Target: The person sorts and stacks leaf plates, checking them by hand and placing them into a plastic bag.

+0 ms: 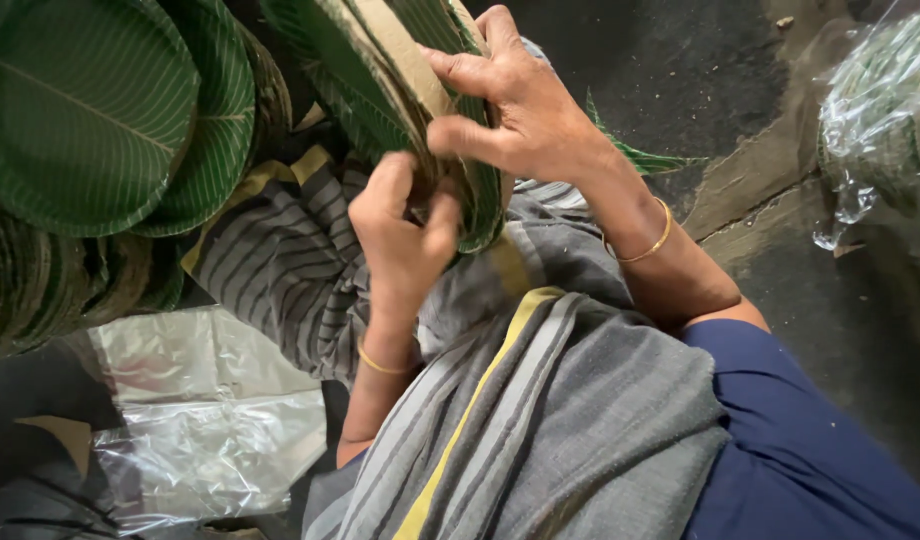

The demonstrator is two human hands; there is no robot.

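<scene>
Green leaf-printed paper plates (405, 75), stacked on edge with their brown cardboard backs showing, sit above the person's lap, caught between both hands. The right hand (515, 105) curls over the top of the stack, fingers spread along the rims and thumb pressed against the near side, a firm grip on the bundle. The left hand (405, 235) comes up from below, its fingertips pinched on the lower edges of the same plates. Each wrist wears a thin gold bangle (652, 243). Under the hands lies a grey striped cloth with a yellow band (520, 400). To the left stand more green plates (90, 110) in leaning piles, with clear plastic sheeting (205, 420) below them. At far right, a plastic-wrapped bundle (885, 110) rests on the dark floor (680, 60).
</scene>
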